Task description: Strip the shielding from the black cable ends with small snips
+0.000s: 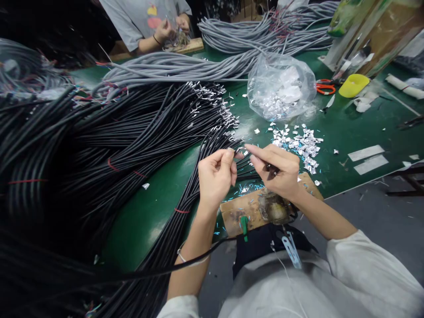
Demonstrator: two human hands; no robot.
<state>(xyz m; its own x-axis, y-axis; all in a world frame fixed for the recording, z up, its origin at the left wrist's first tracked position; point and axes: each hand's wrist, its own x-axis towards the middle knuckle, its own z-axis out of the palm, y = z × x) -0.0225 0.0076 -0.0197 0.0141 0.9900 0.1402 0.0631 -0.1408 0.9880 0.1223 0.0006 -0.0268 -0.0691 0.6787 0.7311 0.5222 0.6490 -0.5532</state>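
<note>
My left hand is closed, pinching the end of a black cable between thumb and fingers. My right hand reaches in from the right, its index finger and thumb at the cable's tip, where a small silvery bit shows. A dark object, its kind unclear, is tucked under the curled fingers of that hand. Left of my hands lies a large bundle of black cables, many with silvery ends. Foil scraps and blue clippings are scattered beyond my right hand.
A wooden board with a metal block and green clip sits at the table edge. A clear bag holds foil scraps. Orange-handled scissors, a yellow scoop and grey cables lie farther off. Another person works opposite.
</note>
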